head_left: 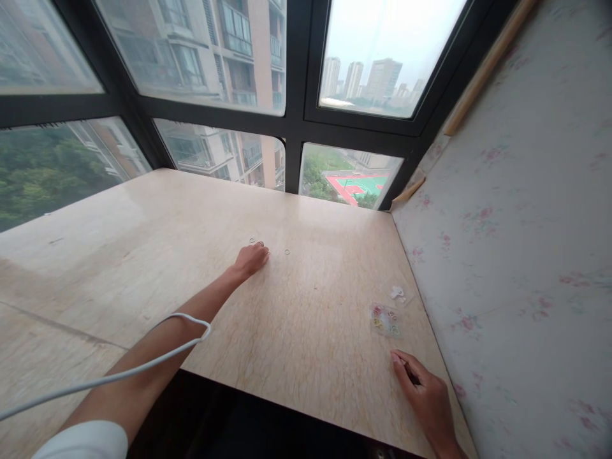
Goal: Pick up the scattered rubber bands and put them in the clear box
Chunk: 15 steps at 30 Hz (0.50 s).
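Bright daylight, soft shadows
Light enters through the windows, leaving pale glare on the tabletop; wide-angle distortion slants the edges.

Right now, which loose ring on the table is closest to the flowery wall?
The ring alone to the right of the left hand; the others are farther left, close to that hand.

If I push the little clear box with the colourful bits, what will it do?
It would probably slide, not tip: the clear box sits low and flat on the smooth-looking tabletop. It looks like thin plastic, so it's probably light and stiff. Its colourful bits might rattle.
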### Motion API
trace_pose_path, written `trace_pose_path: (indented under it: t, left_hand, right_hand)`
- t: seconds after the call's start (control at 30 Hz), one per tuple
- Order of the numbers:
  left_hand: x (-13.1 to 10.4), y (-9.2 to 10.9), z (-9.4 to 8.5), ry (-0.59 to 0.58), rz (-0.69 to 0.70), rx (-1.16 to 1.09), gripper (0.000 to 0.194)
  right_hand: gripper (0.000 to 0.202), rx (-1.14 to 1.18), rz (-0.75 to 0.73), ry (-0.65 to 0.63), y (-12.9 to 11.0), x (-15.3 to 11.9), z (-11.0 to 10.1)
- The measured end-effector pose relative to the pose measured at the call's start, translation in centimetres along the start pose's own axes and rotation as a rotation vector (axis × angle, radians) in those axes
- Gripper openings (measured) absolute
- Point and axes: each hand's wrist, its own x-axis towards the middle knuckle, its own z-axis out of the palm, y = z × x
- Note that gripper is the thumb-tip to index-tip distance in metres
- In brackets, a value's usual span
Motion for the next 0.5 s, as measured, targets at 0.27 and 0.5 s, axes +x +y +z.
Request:
trace_pose_path:
  t: [0.27,0.5]
  left_hand:
    - [-0.9,-0.9,-1.3,-0.061,0.062,0.068,0.027]
    - [-0.9,-1.1,-3.1,-0.194,0.074,0.076,0.020]
  right_hand:
    - [0.039,0.044,0.004,-0.006,0.0,0.0,-0.1]
    - [0.039,0.072,-0.021,-0.005,0.1,-0.2,-0.1]
